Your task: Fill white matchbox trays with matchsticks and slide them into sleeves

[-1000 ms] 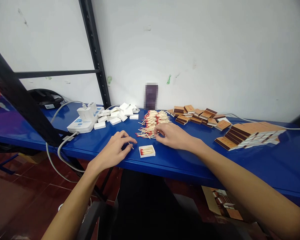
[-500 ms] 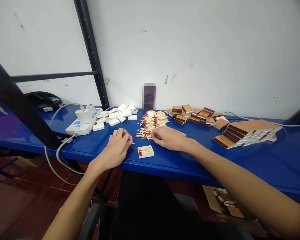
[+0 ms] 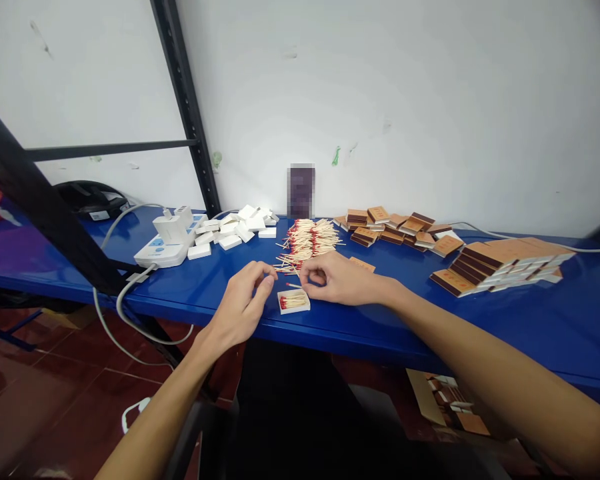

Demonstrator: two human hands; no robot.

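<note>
A small white matchbox tray (image 3: 295, 309) holding several red-tipped matches lies near the front edge of the blue table. Just above its far side, my right hand (image 3: 333, 279) pinches a single match (image 3: 294, 286) between thumb and forefinger, red head pointing left. Left of the tray is my left hand (image 3: 245, 297), thumb and forefinger apart, with no match visible between them. Its fingertips are close to the near edge of a large heap of loose matches (image 3: 313, 239), heads mostly to the left. A brown matchbox cover (image 3: 363, 265) lies partly behind my right hand.
White trays (image 3: 230, 230) are heaped at the back left, beside a power strip (image 3: 163, 253) with cables. Brown matchbox covers (image 3: 390, 227) lie scattered at the back right; stacked matchboxes (image 3: 500, 263) stand farther right. Black shelf posts (image 3: 70, 207) rise at left. A cardboard box (image 3: 425, 400) sits below.
My left hand has moved right and its fingers have parted; the match tip that showed at them is gone. My right hand has come nearer the tray and now shows a match.
</note>
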